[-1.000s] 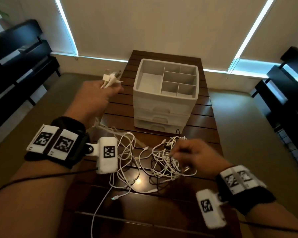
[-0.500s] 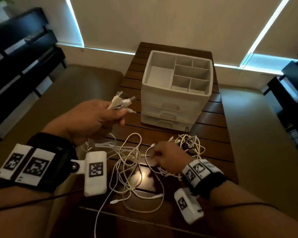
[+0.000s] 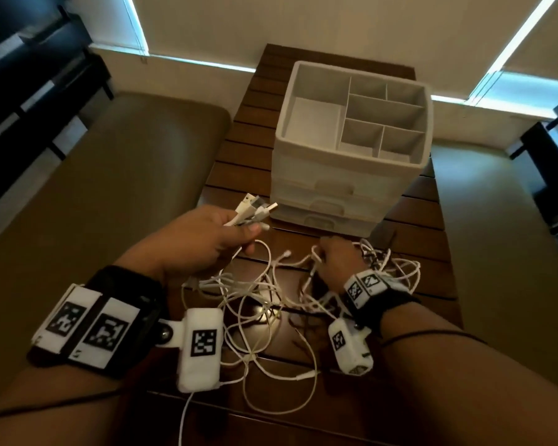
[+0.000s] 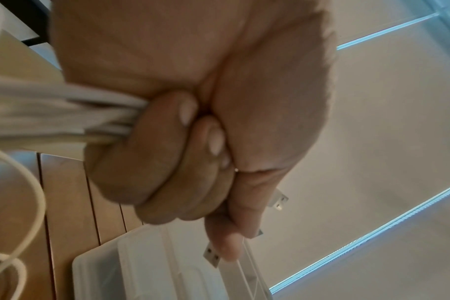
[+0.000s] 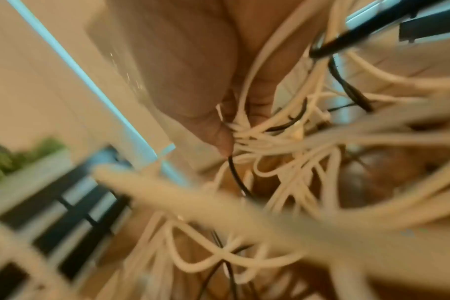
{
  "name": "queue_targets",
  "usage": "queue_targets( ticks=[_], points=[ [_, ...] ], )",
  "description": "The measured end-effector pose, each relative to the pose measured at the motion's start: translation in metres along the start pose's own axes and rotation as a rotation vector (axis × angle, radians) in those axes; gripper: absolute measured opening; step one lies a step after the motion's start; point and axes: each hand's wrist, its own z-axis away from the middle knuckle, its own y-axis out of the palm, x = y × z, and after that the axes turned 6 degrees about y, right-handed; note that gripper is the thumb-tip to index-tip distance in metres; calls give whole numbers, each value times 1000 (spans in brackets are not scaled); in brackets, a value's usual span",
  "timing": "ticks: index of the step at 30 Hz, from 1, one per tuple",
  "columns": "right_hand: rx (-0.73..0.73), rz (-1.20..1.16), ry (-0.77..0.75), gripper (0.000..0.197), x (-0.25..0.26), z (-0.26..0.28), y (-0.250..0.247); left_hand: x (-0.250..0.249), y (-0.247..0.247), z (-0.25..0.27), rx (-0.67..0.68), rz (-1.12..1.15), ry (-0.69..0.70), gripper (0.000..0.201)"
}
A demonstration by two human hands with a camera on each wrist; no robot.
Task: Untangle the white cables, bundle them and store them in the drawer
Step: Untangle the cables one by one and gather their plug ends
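Observation:
A tangle of white cables (image 3: 258, 304) lies on the dark slatted table (image 3: 239, 149), in front of a white drawer unit (image 3: 345, 188). My left hand (image 3: 207, 239) grips a bunch of white cable ends, their USB plugs (image 3: 255, 209) sticking out toward the unit. In the left wrist view the fingers (image 4: 167, 162) are curled tight round the white cables (image 4: 51, 113). My right hand (image 3: 335, 262) sits in the right part of the tangle and pinches white cables (image 5: 247, 130) with thin black cables among them. All drawers of the unit look shut.
The drawer unit's top is an open tray with several compartments (image 3: 384, 107). A tan cushioned bench (image 3: 94, 204) runs along the left of the table. Dark shelving (image 3: 29, 75) stands at far left, and dark furniture (image 3: 554, 162) at far right.
My left hand has come down and toward me with the plug ends. My right hand has moved forward into the tangle near the drawer unit. The head view has tilted down.

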Motion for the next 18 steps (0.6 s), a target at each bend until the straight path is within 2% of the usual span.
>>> queue_targets(
  ticks=[4, 7, 9, 12, 14, 16, 18],
  points=[
    [-263, -317, 36, 7, -7, 2, -53, -2, 2, -2, -3, 17, 26, 37],
    [-430, -536, 77, 10, -26, 13, -60, -1, 5, -1, -35, 19, 23, 40],
    [-420, -551, 184, 14, -45, 20, -46, 0, 8, 3, -40, 15, 20, 41],
    [-229, -372, 309, 22, -80, 28, -17, 2, 11, 8, -31, -31, 20, 47],
    [-146, -401, 326, 34, -93, 35, -8, 5, 12, 11, -20, -38, 22, 60],
    [-185, -571, 342, 41, -98, 42, -10, 7, 14, 12, -25, -29, 22, 69],
    [-351, -613, 361, 45, -100, 51, -17, 8, 16, 13, -22, -28, 21, 66]
  ],
)
